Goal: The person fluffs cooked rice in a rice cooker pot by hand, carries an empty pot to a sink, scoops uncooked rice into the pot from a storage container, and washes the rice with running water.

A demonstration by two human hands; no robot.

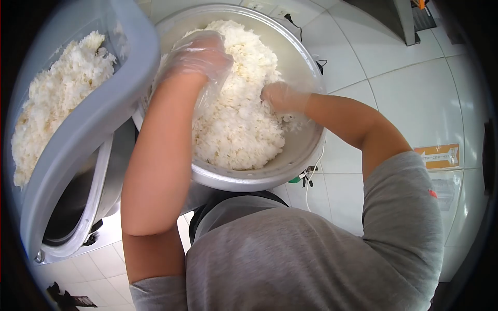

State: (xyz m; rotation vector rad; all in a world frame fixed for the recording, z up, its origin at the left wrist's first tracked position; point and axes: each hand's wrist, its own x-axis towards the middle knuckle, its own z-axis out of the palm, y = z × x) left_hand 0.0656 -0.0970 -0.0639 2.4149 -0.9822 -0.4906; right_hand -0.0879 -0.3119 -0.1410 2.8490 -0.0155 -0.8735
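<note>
A big mound of cooked white rice lies in a wide round metal pot in front of me. My left hand, in a clear plastic glove, is on the rice toward the pot's far left side; its fingers bend down out of sight. On the right side of the mound, my right hand, gloved in the same thin plastic, has its fingers curled into the rice. Some loose grains lie on the pot's inner wall below it. The fingertips of both hands are hidden.
At left, a blue-grey plastic tub holds more rice, its curved rim close to my left forearm. Beneath it stands another metal pot. A tiled wall with cables and a black plug borders the right.
</note>
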